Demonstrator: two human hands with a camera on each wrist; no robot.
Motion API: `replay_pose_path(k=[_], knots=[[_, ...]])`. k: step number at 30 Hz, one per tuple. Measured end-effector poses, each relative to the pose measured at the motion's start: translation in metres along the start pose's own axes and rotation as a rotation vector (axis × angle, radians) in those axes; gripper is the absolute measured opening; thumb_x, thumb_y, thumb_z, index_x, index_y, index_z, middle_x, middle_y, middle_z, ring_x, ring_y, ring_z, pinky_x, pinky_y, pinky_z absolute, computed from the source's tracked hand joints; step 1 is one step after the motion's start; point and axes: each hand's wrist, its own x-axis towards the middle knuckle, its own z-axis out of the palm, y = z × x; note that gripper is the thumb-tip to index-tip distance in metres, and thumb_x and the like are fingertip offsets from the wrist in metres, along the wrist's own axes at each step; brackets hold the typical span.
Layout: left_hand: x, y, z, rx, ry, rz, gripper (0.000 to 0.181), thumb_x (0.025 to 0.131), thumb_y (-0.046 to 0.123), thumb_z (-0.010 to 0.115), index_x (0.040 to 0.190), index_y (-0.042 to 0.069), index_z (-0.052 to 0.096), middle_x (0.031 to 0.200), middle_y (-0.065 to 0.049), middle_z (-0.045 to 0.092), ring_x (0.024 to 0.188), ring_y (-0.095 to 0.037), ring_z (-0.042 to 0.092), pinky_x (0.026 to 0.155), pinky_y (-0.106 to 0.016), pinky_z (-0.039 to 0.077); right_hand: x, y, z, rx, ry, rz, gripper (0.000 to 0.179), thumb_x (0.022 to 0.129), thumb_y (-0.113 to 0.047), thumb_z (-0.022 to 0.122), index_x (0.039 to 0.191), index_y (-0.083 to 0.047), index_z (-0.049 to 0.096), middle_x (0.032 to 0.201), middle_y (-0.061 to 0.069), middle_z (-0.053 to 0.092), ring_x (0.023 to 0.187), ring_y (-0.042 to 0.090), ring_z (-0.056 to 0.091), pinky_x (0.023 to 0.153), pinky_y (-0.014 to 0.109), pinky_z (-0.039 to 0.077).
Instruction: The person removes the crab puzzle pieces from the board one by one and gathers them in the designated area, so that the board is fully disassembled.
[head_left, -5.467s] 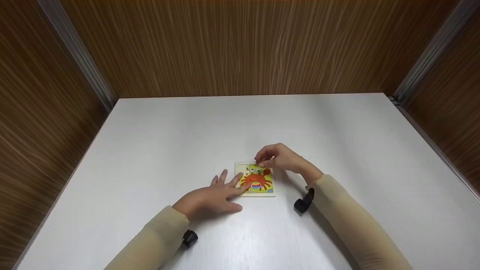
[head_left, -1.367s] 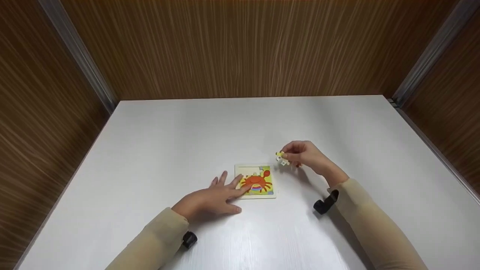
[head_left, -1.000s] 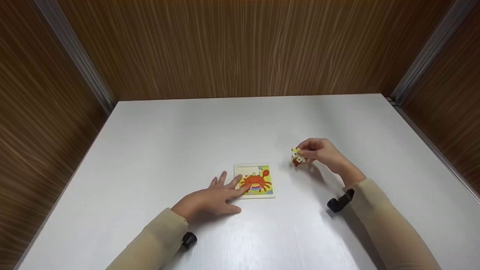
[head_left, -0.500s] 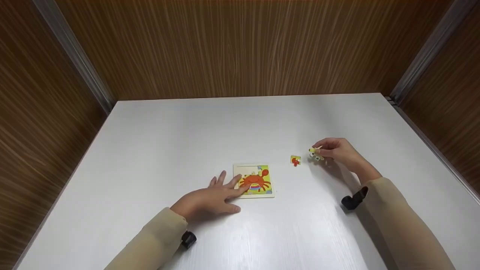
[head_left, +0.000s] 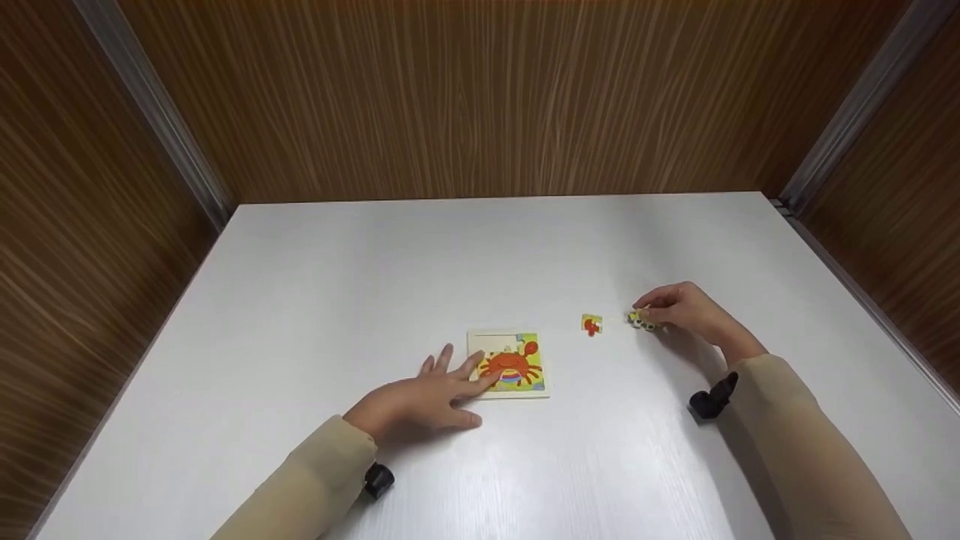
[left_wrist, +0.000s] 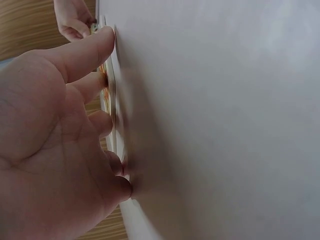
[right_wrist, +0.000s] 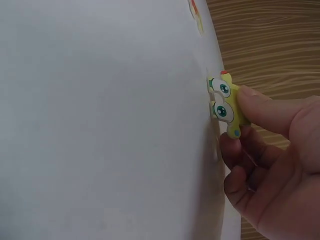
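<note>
Puzzle board (head_left: 493, 343) with a red crab (head_left: 513, 360) on it lies flat near the middle of the white bench (head_left: 375, 270), its far left part showing bare backing. The left hand (head_left: 426, 394) reaches in from the near left, fingers spread, two of them resting on the left part of the board; its grip is wide and has hold of nothing. Well to the right, the right hand (head_left: 686, 309) has a closed pinch on a yellow eye piece (right_wrist: 228, 106), thumb across its printed face and fingertips behind. That piece tilts up with its eyes showing, low over the bench; whether its lower edge touches I cannot tell. Between the board and the right hand, a red-and-yellow piece (head_left: 592, 324) lies flat, apart from both. Beige sleeves (head_left: 795, 435) cover both forearms, with a black wrist mount (head_left: 709, 405) at each cuff. Beyond the far edge stands a brown wood-grain panel (head_left: 480, 97).
</note>
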Motion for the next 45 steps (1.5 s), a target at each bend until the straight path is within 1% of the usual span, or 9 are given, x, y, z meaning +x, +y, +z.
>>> replay_pose_path(k=[8,14,21,27,30,33,35,37,45], knots=[[0.000,-0.002,0.000,0.017,0.013,0.005,0.067,0.091,0.048,0.051,0.147,0.036,0.019,0.155,0.001,-0.007,0.135,-0.036,-0.022,0.108,-0.050,-0.010,0.002,-0.004,-0.001,-0.043,0.011,-0.014,0.034,0.086,-0.018,0.068,0.117,-0.006,0.064,0.106,0.012,0.063,0.086,0.023,0.051,0.072,0.030,0.047],[0.001,-0.002,-0.001,0.012,0.014,0.003,0.066,0.091,0.048,0.051,0.147,0.036,0.018,0.155,0.003,-0.008,0.135,-0.034,-0.023,0.108,-0.050,-0.010,0.000,-0.005,-0.004,-0.070,0.039,-0.023,0.033,0.087,-0.015,0.066,0.118,-0.005,0.063,0.108,0.014,0.062,0.091,0.025,0.052,0.071,0.030,0.047],[-0.001,-0.001,-0.002,0.015,0.002,-0.009,0.066,0.091,0.047,0.051,0.148,0.036,0.018,0.155,0.004,-0.008,0.135,-0.033,-0.024,0.108,-0.049,-0.010,-0.002,-0.014,-0.001,-0.030,0.049,-0.028,0.035,0.088,-0.022,0.065,0.119,-0.006,0.062,0.111,0.012,0.062,0.097,0.024,0.053,0.077,0.029,0.046],[-0.001,0.000,-0.002,0.016,-0.008,-0.012,0.067,0.091,0.046,0.051,0.148,0.036,0.017,0.155,0.003,-0.009,0.135,-0.033,-0.024,0.108,-0.048,-0.011,-0.001,-0.025,0.011,0.062,0.030,-0.088,0.037,0.087,-0.021,0.067,0.118,-0.003,0.062,0.110,0.014,0.064,0.092,0.024,0.059,0.076,0.030,0.049],[-0.001,0.001,-0.002,0.012,-0.002,-0.006,0.066,0.091,0.046,0.052,0.148,0.036,0.018,0.155,0.001,-0.008,0.135,-0.034,-0.024,0.108,-0.049,-0.011,-0.005,-0.038,0.019,0.122,0.000,-0.096,0.035,0.088,-0.014,0.065,0.119,0.001,0.060,0.111,0.019,0.063,0.089,0.031,0.061,0.075,0.033,0.051],[-0.002,0.001,-0.001,0.009,0.006,-0.006,0.066,0.091,0.046,0.052,0.148,0.035,0.019,0.155,0.001,-0.006,0.135,-0.034,-0.023,0.108,-0.049,-0.010,-0.006,-0.045,0.028,0.166,-0.019,-0.107,0.034,0.088,-0.011,0.064,0.118,0.002,0.060,0.111,0.020,0.063,0.089,0.034,0.061,0.074,0.036,0.052],[-0.002,0.001,-0.001,0.010,0.008,-0.009,0.066,0.091,0.046,0.052,0.147,0.035,0.020,0.155,0.002,-0.005,0.135,-0.034,-0.022,0.108,-0.049,-0.010,-0.004,-0.049,0.036,0.175,-0.031,-0.114,0.033,0.088,-0.011,0.064,0.117,0.002,0.061,0.109,0.019,0.063,0.089,0.034,0.061,0.074,0.037,0.053],[-0.002,0.000,0.000,0.017,0.008,-0.009,0.066,0.091,0.047,0.052,0.147,0.036,0.020,0.155,0.002,-0.006,0.135,-0.035,-0.022,0.108,-0.050,-0.010,0.001,-0.047,0.044,0.181,-0.041,-0.128,0.033,0.087,-0.015,0.066,0.116,0.000,0.062,0.106,0.015,0.064,0.088,0.028,0.061,0.073,0.035,0.053],[-0.001,0.000,0.000,0.023,-0.002,-0.009,0.066,0.091,0.046,0.051,0.148,0.035,0.018,0.155,0.001,-0.007,0.135,-0.036,-0.023,0.107,-0.051,-0.010,0.005,-0.066,0.070,0.158,-0.096,-0.176,0.031,0.085,-0.015,0.068,0.114,-0.003,0.065,0.101,0.009,0.066,0.087,0.023,0.057,0.072,0.029,0.049]])
